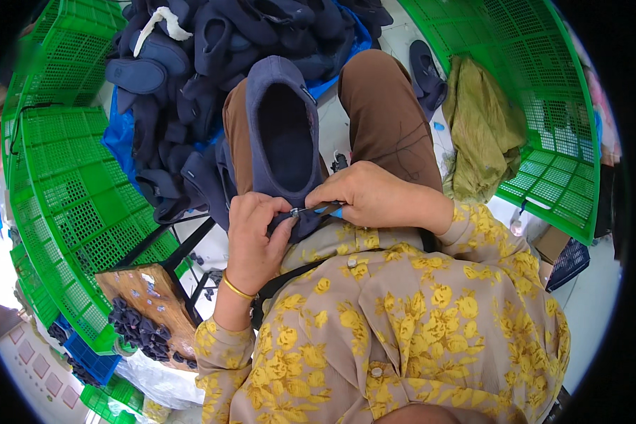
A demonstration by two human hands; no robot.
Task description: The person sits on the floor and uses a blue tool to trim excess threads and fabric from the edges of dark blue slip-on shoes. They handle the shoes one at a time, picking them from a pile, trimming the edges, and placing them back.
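Note:
A navy slip-on shoe rests on my left thigh with its opening up and its heel toward me. My left hand pinches the heel edge between thumb and fingers, where a small pale bit shows. In my right hand is a thin, dark metal tool with blue on its handle. Its tip meets the heel edge beside my left fingertips. Fingers hide much of the tool, so its exact kind cannot be made out.
Beyond my knees, many navy shoes are heaped on blue sheeting. Green plastic crates stand on both sides. At left, a wooden board bears small dark pieces. An olive cloth and another navy shoe lie right.

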